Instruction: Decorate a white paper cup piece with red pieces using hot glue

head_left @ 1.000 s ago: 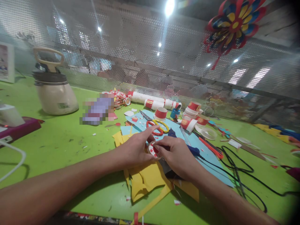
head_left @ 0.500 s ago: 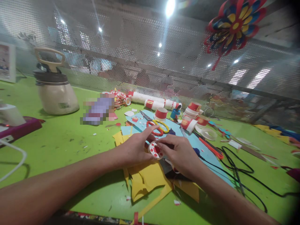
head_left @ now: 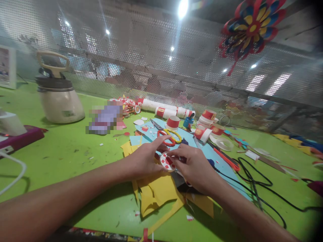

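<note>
Between thumb and fingers, my left hand (head_left: 142,161) holds a small round white piece with red patches (head_left: 165,161) by its edge. My right hand (head_left: 196,164) is closed in a pinch, its fingertips touching the face of that round piece; anything small between them is hidden. Just beyond my hands lies a pair of scissors (head_left: 171,137) with red and yellow handles, on light blue paper (head_left: 227,178). Crumpled yellow paper (head_left: 158,195) spreads under and in front of my hands. A dark flat object (head_left: 178,179) shows partly beneath my right hand.
Red-and-white paper cups (head_left: 173,123) stand and lie behind the scissors, near a blue bottle (head_left: 188,121). A red utility knife (head_left: 225,158) and black cable (head_left: 252,185) lie on the right. A large flask (head_left: 60,101) and purple power strip (head_left: 22,141) occupy the left.
My right fingertips have shifted very slightly over the round piece, and the fingers are bent a little more. My left hand keeps its hold; the rest looks the same.
</note>
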Demonstrator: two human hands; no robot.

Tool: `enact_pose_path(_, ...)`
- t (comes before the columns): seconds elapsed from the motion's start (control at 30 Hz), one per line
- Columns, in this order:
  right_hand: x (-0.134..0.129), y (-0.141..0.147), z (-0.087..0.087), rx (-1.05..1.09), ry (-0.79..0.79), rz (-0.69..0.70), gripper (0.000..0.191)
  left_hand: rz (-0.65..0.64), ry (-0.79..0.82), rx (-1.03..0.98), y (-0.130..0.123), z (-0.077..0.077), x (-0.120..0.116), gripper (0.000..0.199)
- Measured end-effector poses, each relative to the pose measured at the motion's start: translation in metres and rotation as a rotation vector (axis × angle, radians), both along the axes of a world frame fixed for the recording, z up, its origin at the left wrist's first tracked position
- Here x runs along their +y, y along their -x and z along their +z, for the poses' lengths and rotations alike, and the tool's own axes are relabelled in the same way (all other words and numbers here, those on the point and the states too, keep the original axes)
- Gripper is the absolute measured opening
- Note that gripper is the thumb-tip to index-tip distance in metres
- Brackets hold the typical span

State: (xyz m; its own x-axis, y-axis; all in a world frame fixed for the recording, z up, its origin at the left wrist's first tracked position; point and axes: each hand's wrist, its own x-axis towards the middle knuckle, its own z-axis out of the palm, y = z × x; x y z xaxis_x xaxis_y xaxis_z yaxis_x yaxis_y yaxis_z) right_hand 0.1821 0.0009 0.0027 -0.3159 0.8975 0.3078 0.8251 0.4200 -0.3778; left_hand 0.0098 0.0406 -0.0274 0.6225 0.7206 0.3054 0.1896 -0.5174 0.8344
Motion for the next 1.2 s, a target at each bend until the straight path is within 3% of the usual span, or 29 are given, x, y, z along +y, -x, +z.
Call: enact_pose_path(1.2,-0.0044,0.0019,-0.0076,-0.119,-0.016,0.039,0.028,-0.058,0.030,-0.007,0.0006,0.0041,-0.0007,0.079)
